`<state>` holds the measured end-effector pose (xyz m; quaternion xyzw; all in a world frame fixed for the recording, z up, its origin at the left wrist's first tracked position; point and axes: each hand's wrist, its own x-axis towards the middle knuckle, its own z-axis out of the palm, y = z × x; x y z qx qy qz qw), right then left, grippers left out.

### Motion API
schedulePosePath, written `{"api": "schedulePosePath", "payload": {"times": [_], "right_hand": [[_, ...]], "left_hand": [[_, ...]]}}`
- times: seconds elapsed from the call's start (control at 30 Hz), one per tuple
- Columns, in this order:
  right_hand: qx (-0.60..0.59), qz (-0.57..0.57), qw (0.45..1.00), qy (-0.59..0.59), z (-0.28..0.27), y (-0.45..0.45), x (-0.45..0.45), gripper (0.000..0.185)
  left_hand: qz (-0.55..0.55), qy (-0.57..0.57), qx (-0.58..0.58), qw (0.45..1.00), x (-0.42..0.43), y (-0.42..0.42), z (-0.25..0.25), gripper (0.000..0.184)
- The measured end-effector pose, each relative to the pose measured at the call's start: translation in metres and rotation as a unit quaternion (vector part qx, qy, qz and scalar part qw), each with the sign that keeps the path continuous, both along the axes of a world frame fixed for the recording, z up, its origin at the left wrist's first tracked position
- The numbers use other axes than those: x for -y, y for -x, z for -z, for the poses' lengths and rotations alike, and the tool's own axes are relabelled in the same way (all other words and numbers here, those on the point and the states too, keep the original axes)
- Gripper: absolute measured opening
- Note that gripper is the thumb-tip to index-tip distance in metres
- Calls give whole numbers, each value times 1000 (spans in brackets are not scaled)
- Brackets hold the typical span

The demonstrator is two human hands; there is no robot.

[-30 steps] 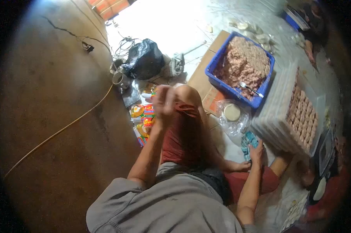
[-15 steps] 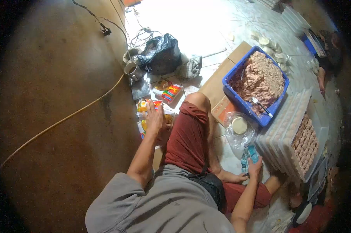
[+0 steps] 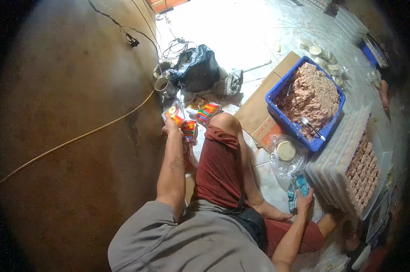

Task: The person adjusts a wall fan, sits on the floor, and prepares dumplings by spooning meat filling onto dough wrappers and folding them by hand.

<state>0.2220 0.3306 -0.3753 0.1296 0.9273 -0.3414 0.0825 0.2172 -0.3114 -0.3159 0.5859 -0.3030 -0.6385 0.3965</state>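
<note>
My left hand point(image 3: 172, 128) is closed on the near edge of a red, yellow and white instant noodle packet point(image 3: 174, 111), by the foot of the wall. A second noodle packet point(image 3: 189, 130) lies just right of that hand, and another packet point(image 3: 204, 110) sits farther out beside my raised knee. Over on the other side, my right hand point(image 3: 304, 199) is closed on a teal-and-white checked cloth point(image 3: 297, 189), low beside the stacked trays. Its fingertips are partly hidden by the cloth.
A blue tub point(image 3: 273, 106) of minced meat holds a fork point(image 3: 313, 128) and stands on cardboard point(image 3: 255, 111). Stacked trays point(image 3: 332, 170) of shaped meat lean at right. Near the wall are a mug point(image 3: 165, 87), a black plastic bag point(image 3: 196, 68) and cables. Round wrappers point(image 3: 286, 150) lie in clear plastic.
My left hand has shifted away from me and toward the wall, carrying a noodle packet off the others. The right hand still holds the cloth; the whole view has shifted slightly.
</note>
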Motion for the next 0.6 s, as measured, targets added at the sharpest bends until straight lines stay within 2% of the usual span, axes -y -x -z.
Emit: {"api": "schedulePosePath", "payload": {"times": [0.03, 0.07, 0.1, 0.13, 0.17, 0.2, 0.23, 0.3, 0.33, 0.4, 0.47, 0.53, 0.6], "right_hand": [[-11, -1, 1000, 1, 1, 0, 1, 58], [-10, 1, 1000, -1, 0, -2, 1, 58], [-3, 5, 1000, -8, -3, -2, 2, 58], [1, 10, 1000, -14, -4, 1, 4, 58], [-2, 11, 1000, -15, -4, 2, 4, 58], [-8, 10, 999, -34, 1, 0, 3, 59], [-14, 9, 999, -52, 4, 1, 2, 60], [-16, 13, 999, -29, 1, -1, 4, 60], [-17, 17, 1000, -6, -2, -2, 5, 59], [-8, 22, 1000, -18, 2, -2, 2, 59], [-4, 28, 999, -26, 5, -5, 2, 59], [-51, 21, 998, -31, 9, -5, 2, 56], [-65, 11, 997, -32, 22, -3, -7, 55]], "left_hand": [[-9, 18, -23, 1000, -1, 4, -2, 109], [-8, 17, -22, 1000, 7, 1, 24, 109], [8, 124, 112, 986, 21, -4, 70, 106], [63, 228, 225, 945, 11, -11, 72, 104], [90, 326, 341, 877, 1, -18, 73, 102], [154, 415, 434, 785, -38, -34, 40, 100], [224, 426, 543, 688, -61, -43, 21, 103], [286, 335, 606, 662, -68, -55, 40, 110], [290, 336, 605, 661, -67, -53, 34, 110], [331, 265, 628, 652, -58, -50, 10, 114], [333, 245, 647, 640, -47, -42, 9, 113], [352, 214, 676, 611, -46, -42, 3, 108], [350, 236, 672, 608, -52, -52, 0, 109]]}}
